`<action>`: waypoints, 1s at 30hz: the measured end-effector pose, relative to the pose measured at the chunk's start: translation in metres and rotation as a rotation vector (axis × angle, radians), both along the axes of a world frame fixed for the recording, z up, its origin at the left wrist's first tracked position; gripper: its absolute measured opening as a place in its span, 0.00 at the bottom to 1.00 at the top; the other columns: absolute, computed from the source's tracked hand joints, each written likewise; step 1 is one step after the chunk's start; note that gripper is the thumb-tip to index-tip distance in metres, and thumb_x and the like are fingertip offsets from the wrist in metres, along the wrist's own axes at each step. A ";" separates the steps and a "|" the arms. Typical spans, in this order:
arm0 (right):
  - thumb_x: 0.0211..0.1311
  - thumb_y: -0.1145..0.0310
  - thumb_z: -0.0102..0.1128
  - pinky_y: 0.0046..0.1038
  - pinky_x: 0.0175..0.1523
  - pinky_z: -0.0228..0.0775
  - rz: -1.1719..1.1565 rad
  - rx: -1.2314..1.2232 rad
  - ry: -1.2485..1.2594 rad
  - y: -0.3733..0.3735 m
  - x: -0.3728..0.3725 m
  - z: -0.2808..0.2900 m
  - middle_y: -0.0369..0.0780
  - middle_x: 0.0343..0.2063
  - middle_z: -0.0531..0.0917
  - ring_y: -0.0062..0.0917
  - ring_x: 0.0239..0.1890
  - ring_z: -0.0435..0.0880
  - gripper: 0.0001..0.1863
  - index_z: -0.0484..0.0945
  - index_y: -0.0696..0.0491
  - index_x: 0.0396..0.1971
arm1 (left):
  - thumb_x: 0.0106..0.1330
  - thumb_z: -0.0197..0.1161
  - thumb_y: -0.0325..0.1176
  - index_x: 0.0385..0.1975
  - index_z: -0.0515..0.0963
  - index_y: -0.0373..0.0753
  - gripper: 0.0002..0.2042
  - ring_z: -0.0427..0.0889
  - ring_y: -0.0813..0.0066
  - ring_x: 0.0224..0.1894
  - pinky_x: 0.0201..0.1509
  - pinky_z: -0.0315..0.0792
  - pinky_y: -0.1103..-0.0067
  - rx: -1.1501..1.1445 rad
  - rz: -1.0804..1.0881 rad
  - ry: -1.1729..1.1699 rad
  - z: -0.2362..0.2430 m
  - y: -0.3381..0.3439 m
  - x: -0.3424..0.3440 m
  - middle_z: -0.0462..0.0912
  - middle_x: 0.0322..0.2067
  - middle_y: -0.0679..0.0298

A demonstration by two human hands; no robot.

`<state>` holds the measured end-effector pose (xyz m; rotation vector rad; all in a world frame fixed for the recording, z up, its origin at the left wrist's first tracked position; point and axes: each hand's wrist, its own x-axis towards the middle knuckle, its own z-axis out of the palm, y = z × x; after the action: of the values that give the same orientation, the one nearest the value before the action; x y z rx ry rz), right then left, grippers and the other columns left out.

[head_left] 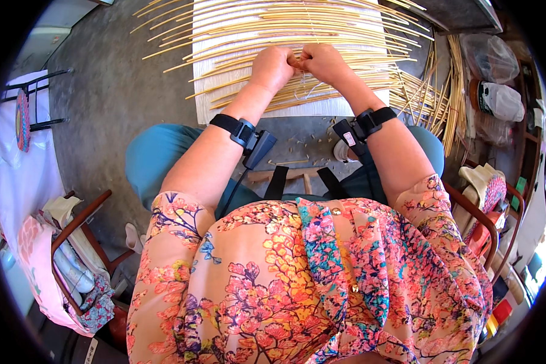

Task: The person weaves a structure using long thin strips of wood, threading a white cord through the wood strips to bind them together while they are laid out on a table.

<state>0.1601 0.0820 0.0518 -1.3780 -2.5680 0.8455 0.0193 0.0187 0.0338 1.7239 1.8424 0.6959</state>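
My left hand (273,67) and my right hand (323,62) meet at their fingertips over a row of long, thin, yellowish sticks (249,37). Both are closed in a pinch on a thin white string (303,91), whose loose loops hang just below them across the nearest sticks. The pinched part itself is hidden by my fingers. Farther off, a line of the string crosses the sticks near their middle. The sticks lie roughly side by side, crosswise in front of me, on a white board (321,109), and their ends stick out past both its sides.
More loose sticks (431,97) lie in a crossed pile right of the board. Plastic-wrapped bundles (497,100) stand beyond it at the right. Wooden-armed chairs flank me, the left one (82,242) draped with cloth. Small scraps litter the grey floor (103,115) near my feet.
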 end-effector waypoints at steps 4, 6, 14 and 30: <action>0.50 0.66 0.60 0.37 0.35 0.70 -0.104 0.120 0.114 -0.003 -0.004 -0.012 0.47 0.23 0.80 0.41 0.30 0.79 0.08 0.78 0.55 0.26 | 0.42 0.72 0.33 0.21 0.81 0.39 0.09 0.81 0.65 0.27 0.33 0.73 0.75 -0.054 0.001 -0.029 0.007 0.000 0.000 0.82 0.23 0.59; 0.50 0.67 0.57 0.36 0.36 0.72 -0.146 0.128 0.160 -0.006 -0.007 -0.006 0.47 0.24 0.81 0.39 0.29 0.81 0.08 0.78 0.56 0.24 | 0.42 0.72 0.33 0.21 0.81 0.39 0.09 0.81 0.65 0.26 0.33 0.73 0.75 -0.050 0.012 -0.021 0.010 -0.002 0.000 0.82 0.23 0.59; 0.53 0.72 0.58 0.20 0.22 0.68 -0.168 -0.384 0.340 0.001 0.002 0.002 0.37 0.17 0.79 0.17 0.17 0.77 0.05 0.77 0.57 0.23 | 0.43 0.72 0.33 0.22 0.81 0.38 0.09 0.81 0.67 0.27 0.33 0.73 0.76 -0.058 0.028 -0.014 0.016 -0.003 0.004 0.82 0.23 0.59; 0.65 0.70 0.45 0.29 0.28 0.77 -0.521 -0.424 1.156 0.016 0.006 0.097 0.41 0.23 0.77 0.27 0.22 0.80 0.05 0.65 0.55 0.31 | 0.48 0.58 0.27 0.19 0.81 0.46 0.06 0.76 0.62 0.35 0.35 0.72 0.69 0.191 -0.080 0.123 0.005 -0.011 0.007 0.82 0.24 0.64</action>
<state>0.1664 0.0981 0.1486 -1.0313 -1.1506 1.5037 0.0268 0.0081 0.0392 1.9919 1.8261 0.7692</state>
